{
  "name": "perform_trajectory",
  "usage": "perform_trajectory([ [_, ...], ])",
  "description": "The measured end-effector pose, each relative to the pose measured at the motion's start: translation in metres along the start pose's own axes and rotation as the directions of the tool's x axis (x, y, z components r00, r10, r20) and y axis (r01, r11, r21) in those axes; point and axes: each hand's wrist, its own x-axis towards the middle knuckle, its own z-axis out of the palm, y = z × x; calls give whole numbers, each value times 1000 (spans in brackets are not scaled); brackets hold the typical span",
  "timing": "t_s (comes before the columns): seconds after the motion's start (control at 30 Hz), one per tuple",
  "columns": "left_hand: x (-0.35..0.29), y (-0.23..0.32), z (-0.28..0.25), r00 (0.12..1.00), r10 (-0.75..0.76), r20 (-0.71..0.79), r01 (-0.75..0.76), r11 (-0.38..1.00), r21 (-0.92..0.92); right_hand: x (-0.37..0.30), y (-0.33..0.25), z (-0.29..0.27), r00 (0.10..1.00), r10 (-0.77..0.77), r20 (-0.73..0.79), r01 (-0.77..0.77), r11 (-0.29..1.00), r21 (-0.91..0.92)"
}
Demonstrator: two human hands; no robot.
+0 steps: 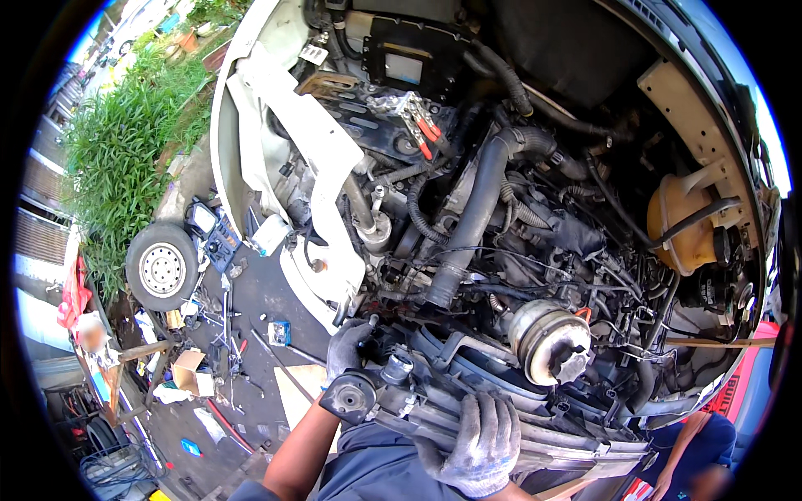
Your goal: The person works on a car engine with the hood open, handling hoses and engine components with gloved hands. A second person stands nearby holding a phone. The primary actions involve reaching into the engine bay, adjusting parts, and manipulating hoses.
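My left hand (347, 349), in a grey work glove, reaches past the left end of the radiator (401, 422). Its fingers are curled, and a small metal tip (373, 320) shows at the fingertips; the rest of it is hidden. A round black rubber mount (349, 399) sits in front of that hand, beside a metal pipe neck (398, 368). My right hand (478, 442), gloved in grey too, lies over the radiator's top edge with its fingers stretched out and nothing in them. Behind the radiator a black air hose (472, 217) curves down toward a dirty round reservoir (547, 342).
Red-handled pliers (423, 134) lie on the battery area. An orange-brown tank (681, 225) hangs at the right. On the left ground are a spare wheel (163, 266), an open toolbox (213, 234), a cardboard box (193, 373) and scattered tools. Another person's arm (678, 451) shows at lower right.
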Motion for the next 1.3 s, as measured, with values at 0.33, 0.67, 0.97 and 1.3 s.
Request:
perform_trajectory([
  [0.33, 1, -10, -23, 777, 536, 331, -615, 529, 585, -4, -6, -1, 999, 0, -49, 0, 1000, 3],
  [0.67, 14, -30, -41, 587, 619, 521, -787, 286, 547, -9, -10, 2, 994, 7, -110, -8, 1000, -2],
  [0.97, 5, -37, -46, 835, 279, 475, -521, 681, 516, -10, -14, 3, 990, 14, -142, -20, 999, -39],
  [1.3, 10, -66, -64, 794, 388, 468, -606, 561, 563, 13, -26, -30, 993, -86, -81, 83, 996, -31],
])
